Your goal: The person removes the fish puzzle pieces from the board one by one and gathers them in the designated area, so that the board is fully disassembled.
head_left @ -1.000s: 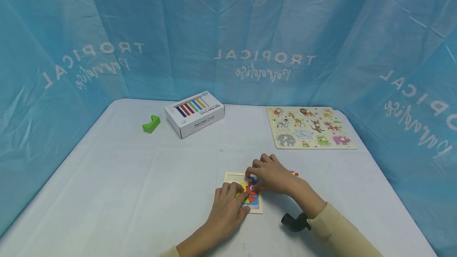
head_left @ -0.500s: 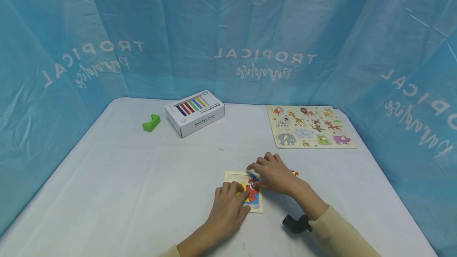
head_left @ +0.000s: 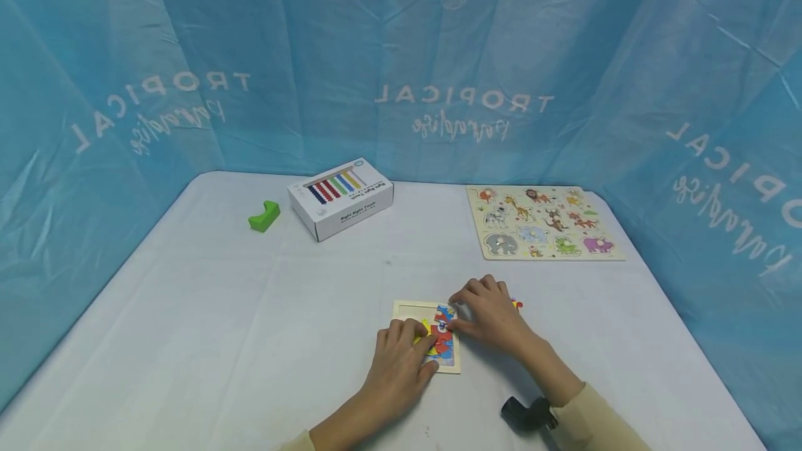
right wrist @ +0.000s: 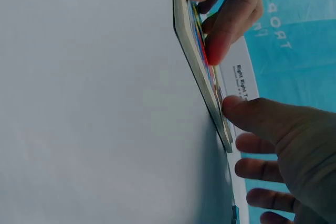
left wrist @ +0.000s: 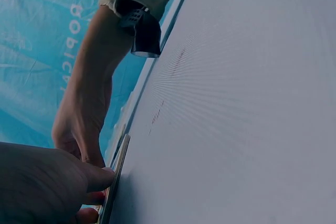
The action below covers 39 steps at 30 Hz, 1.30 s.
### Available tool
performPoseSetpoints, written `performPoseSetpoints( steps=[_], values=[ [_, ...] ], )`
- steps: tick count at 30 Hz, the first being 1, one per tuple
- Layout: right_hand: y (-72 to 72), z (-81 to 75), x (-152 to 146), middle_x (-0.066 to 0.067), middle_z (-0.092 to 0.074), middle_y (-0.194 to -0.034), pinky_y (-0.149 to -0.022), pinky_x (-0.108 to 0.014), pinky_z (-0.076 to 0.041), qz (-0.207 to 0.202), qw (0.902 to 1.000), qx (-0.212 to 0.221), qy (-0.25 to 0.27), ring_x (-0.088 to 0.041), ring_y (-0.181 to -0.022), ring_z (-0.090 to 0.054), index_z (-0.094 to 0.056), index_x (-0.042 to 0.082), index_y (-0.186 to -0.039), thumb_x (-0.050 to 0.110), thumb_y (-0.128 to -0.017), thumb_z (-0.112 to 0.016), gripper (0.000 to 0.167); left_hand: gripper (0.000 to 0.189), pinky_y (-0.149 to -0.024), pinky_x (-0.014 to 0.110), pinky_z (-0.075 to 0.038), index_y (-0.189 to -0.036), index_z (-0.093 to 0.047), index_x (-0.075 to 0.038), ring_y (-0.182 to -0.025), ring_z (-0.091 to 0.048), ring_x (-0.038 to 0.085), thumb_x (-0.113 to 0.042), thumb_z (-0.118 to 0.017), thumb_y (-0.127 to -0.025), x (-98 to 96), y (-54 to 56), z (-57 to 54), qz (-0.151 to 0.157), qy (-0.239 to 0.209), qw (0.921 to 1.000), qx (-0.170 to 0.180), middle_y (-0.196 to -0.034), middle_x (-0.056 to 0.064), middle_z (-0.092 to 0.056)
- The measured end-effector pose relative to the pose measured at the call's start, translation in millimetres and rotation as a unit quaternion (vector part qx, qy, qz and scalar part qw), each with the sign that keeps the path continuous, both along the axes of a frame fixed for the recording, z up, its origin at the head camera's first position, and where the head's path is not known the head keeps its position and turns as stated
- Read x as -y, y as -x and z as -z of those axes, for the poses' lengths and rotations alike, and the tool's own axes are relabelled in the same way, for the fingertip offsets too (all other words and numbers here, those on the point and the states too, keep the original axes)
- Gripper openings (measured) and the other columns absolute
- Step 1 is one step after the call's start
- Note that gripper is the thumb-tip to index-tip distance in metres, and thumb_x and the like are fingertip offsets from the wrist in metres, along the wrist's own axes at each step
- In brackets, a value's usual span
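Note:
A small wooden jigsaw puzzle (head_left: 406, 309) lies on the table, with red, blue and yellow pieces in its pale frame. My left hand (head_left: 397, 366) holds it from the lower left, thumb at the frame's near edge and index finger on a red piece (head_left: 443, 346). A blue piece (head_left: 445, 313) lies in the upper right corner. At the right edge is my right hand (head_left: 493, 315), its thumb touching the puzzle. In the right wrist view, the fingers (right wrist: 261, 170) of that hand are spread and hold nothing. Part of the puzzle hides under my left hand.
Colourful loose pieces (head_left: 516, 305) show partly behind my right hand. An animal peg puzzle (head_left: 545, 223) lies at the back right. A white box (head_left: 342, 198) and a green block (head_left: 264, 216) stand at the back left. Blue curtains (head_left: 401, 54) surround the table.
My right hand has let go of the blue piece, which was tilted and now lies in the frame's corner. That hand has drawn back slightly to the right. My left hand has stayed put.

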State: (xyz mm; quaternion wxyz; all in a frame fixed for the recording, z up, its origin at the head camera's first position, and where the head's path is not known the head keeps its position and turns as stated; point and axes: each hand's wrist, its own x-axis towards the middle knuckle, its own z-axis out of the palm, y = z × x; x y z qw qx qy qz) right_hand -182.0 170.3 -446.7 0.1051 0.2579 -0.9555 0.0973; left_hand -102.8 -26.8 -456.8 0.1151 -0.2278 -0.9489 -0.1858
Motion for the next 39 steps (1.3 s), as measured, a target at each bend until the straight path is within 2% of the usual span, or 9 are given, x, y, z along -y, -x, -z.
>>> performPoseSetpoints(
  steps=[7, 13, 24, 33, 39],
  values=[
    [-4.6, 6.5, 1.4, 0.003, -0.063, -0.095, -0.077, -0.037, -0.038, 0.016, 0.9995, -0.01, 0.027, -0.018, -0.09, -0.049, -0.071, 0.02, -0.096, 0.043, -0.07, -0.078, 0.036, 0.035, -0.084, 0.036, -0.034, -0.115, -0.068, -0.014, -0.104, -0.043, 0.018, -0.029, -0.065, -0.084, -0.4, -0.2, -0.1, 0.001, 0.003, 1.0, 0.005, -0.112, 0.001, -0.054],
    [-3.0, 7.4, 3.3, 0.003, -0.063, -0.094, -0.08, -0.039, -0.038, 0.022, 0.9992, -0.01, 0.031, -0.018, -0.09, -0.049, -0.073, 0.02, -0.094, 0.041, -0.072, -0.078, 0.03, 0.035, -0.084, 0.036, -0.034, -0.115, -0.068, -0.014, -0.104, -0.044, 0.018, -0.029, -0.065, -0.084, -0.4, -0.1, 0.9, 0.0, 0.001, 1.0, -0.001, -0.112, 0.001, -0.054],
    [1.3, 6.9, 3.3, 0.004, -0.065, -0.093, -0.081, -0.037, -0.039, 0.006, 0.9992, -0.003, 0.04, -0.016, -0.091, -0.049, -0.073, 0.02, -0.092, 0.04, -0.071, -0.079, 0.03, 0.035, -0.084, 0.036, -0.034, -0.115, -0.068, -0.015, -0.104, -0.043, 0.018, -0.03, -0.065, -0.084, -0.4, 0.1, 1.4, -0.002, 0.004, 1.0, 0.003, -0.111, 0.0, -0.054],
    [1.4, 7.3, 1.2, 0.005, -0.065, -0.09, -0.079, -0.036, -0.038, -0.001, 0.9989, -0.027, 0.039, -0.015, -0.088, -0.05, -0.073, 0.02, -0.089, 0.037, -0.072, -0.079, 0.025, 0.035, -0.084, 0.036, -0.035, -0.115, -0.068, -0.014, -0.104, -0.043, 0.018, -0.03, -0.065, -0.084, -0.4, -0.4, 0.8, 0.0, 0.003, 1.0, 0.001, -0.111, 0.001, -0.054],
    [1.0, 4.3, 2.1, 0.004, -0.065, -0.092, -0.081, -0.038, -0.039, -0.001, 0.9996, -0.013, 0.027, -0.016, -0.09, -0.049, -0.074, 0.02, -0.091, 0.041, -0.07, -0.079, 0.03, 0.035, -0.084, 0.036, -0.035, -0.115, -0.068, -0.014, -0.104, -0.043, 0.018, -0.031, -0.065, -0.084, -0.3, -0.6, 1.2, 0.0, 0.004, 1.0, -0.001, -0.111, 0.001, -0.054]
  ],
)
